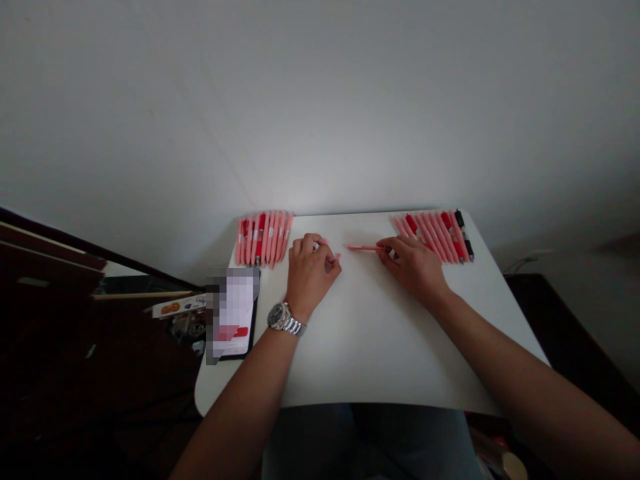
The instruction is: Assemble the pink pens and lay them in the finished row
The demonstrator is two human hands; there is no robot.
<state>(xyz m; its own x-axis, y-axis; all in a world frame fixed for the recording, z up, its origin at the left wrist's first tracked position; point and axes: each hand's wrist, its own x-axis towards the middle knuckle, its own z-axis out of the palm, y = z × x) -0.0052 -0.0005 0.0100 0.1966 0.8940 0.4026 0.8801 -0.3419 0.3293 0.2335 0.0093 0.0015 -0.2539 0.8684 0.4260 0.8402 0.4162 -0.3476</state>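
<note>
My right hand (413,267) grips a pink pen (363,248) near its right end, the pen lying level and pointing left over the table. To the left, my left hand (311,272) is closed with thumb and fingertips together around a small pink piece (339,256). Fingers hide most of that piece, so I cannot tell its exact kind. A short gap separates it from the pen's tip. Beyond my right hand lies a row of pens (434,235), mostly pink, with some red and black. Another row of pink and red pens (263,238) lies to the left of my left hand.
The small white table (380,353) stands against a pale wall (320,113). A phone (235,313) with a lit screen rests at its left edge. A metal watch (283,317) is on my left wrist. Dark clutter lies beyond the left edge.
</note>
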